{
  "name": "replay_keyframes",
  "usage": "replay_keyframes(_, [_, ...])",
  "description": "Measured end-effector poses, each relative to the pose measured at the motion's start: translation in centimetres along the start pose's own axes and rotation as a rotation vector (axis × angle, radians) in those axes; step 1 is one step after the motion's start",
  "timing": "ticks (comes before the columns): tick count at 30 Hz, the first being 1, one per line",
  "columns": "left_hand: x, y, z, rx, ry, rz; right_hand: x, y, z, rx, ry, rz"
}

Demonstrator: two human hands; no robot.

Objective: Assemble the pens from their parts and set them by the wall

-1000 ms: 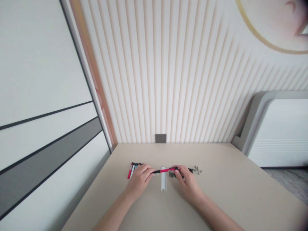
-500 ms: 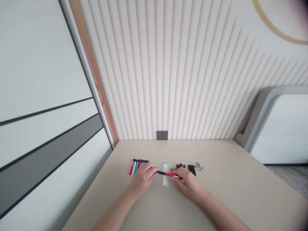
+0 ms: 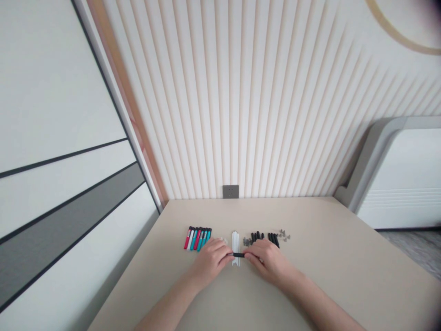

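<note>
My left hand point(image 3: 212, 256) and my right hand point(image 3: 265, 257) are both closed on one pen point(image 3: 238, 254), held level between them. Only its black section shows in the gap; the rest is hidden by my fingers. Thin white sticks like pen refills point(image 3: 235, 239) lie in a bundle behind and beneath the pen. Beyond my left hand is a row of pink, white and teal pen barrels point(image 3: 197, 239) with black ends. Near my right hand lie short black pen parts point(image 3: 257, 236) and another black group point(image 3: 273, 239), partly covered by the hand.
Small grey pieces point(image 3: 283, 235) are scattered right of the black parts, with more grey pieces point(image 3: 247, 241) beside the refills. The beige table point(image 3: 296, 214) meets a ribbed wall with a dark socket point(image 3: 230, 191). A white cabinet point(image 3: 62, 202) stands at left.
My hands have come closer together on the pen. Its pink part, visible before, is now hidden. My left hand has shifted right, uncovering more of the barrel row. The view has shifted slightly.
</note>
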State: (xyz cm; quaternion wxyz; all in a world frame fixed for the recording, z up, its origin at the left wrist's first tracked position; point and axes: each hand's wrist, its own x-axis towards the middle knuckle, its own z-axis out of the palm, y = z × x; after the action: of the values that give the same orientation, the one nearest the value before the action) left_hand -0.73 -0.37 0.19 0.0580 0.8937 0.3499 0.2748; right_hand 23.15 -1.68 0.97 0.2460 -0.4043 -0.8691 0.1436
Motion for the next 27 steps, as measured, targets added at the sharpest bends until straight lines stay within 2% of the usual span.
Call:
replay_keyframes(9, [0.0,-0.1,-0.2,0.022,-0.024,0.017,0.1,-0.2,0.1,0.046,-0.001,0.055])
replay_keyframes(14, [-0.1,-0.7,-0.5,0.033,0.13,-0.056,0.2,0.2,-0.2,0.093,0.125,0.187])
replay_keyframes(17, [-0.3,-1.5,-0.8,0.038,0.227,-0.112,0.3,1.0,-0.2,0.226,0.199,0.298])
replay_keyframes(20, [-0.5,-2.0,-1.0,0.04,0.239,-0.113,0.4,1.7,0.0,0.39,0.221,0.362])
replay_keyframes(23, [-0.6,-2.2,-1.1,0.037,0.217,-0.084,0.5,2.1,0.0,0.452,0.237,0.367])
replay_keyframes(27, [-0.6,-2.2,-1.1,0.037,0.201,-0.038,0.5,2.4,-0.5,0.433,0.262,0.294])
